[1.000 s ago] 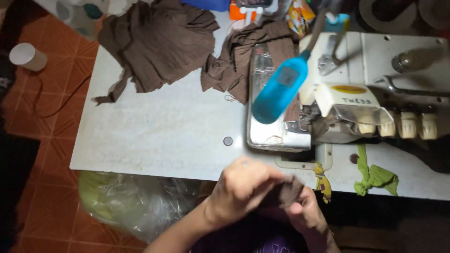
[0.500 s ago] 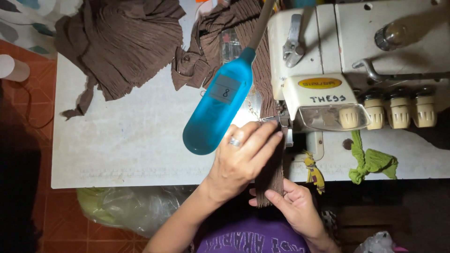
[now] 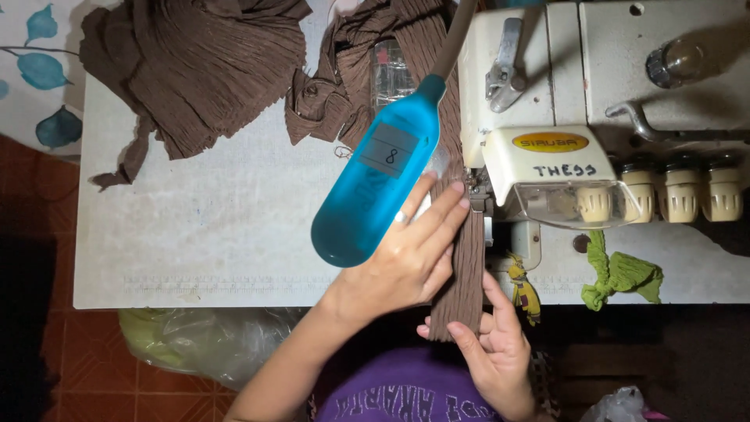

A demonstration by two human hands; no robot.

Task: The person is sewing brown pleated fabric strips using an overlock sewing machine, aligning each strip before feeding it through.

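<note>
Sewing workshop: overlock machine (image 3: 594, 117), brown fabric pieces (image 3: 195, 70), worktable (image 3: 211, 234).

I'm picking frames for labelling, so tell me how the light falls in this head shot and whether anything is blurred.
Head view: the white table and sewing machine are brightly lit, the floor falls dark; the blue lamp head looms large, and both hands, left and right, look sharp.

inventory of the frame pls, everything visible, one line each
sewing machine: 1, cream, right on table
table: 1, white, centre
lamp head: 1, blue, above left hand
fabric strip: 1, brown pleated, from machine foot to table edge
fabric piles: 2, brown, top left and top centre
rag: 1, green, below machine
plastic bag: 1, yellowish, under table edge
left hand: flat on the strip near the foot
right hand: holds the strip's lower end
</note>
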